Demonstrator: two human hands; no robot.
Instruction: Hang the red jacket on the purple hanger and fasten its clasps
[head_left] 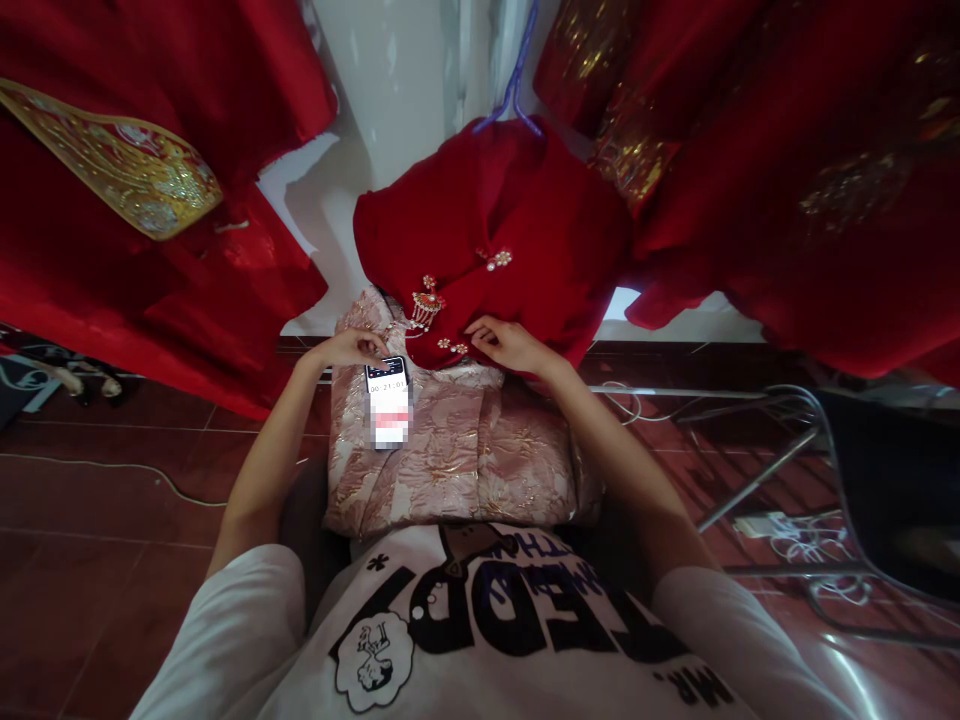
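Observation:
A red velvet garment [540, 230] hangs in front of me on a purple hanger [514, 95], its lower part resting on a pink brocade cushion or folded cloth [442, 460] on my lap. My right hand [510, 345] touches the garment's lower part, fingers bent and close together; what they pinch is too small to tell. Beside them is a pearl flower ornament [452, 346]. My left hand [352, 347] is closed just above a phone [388, 405] showing a timer, near a beaded strand [409, 325]. A fan-shaped tassel ornament [426, 303] and another pearl flower [499, 260] decorate the garment.
Red garments with gold embroidery hang at the left [142, 175] and right [810, 180]. A black chair with a metal frame [892, 480] stands at the right, with cables [802, 540] on the tiled floor. Shoes [90, 385] lie at the far left.

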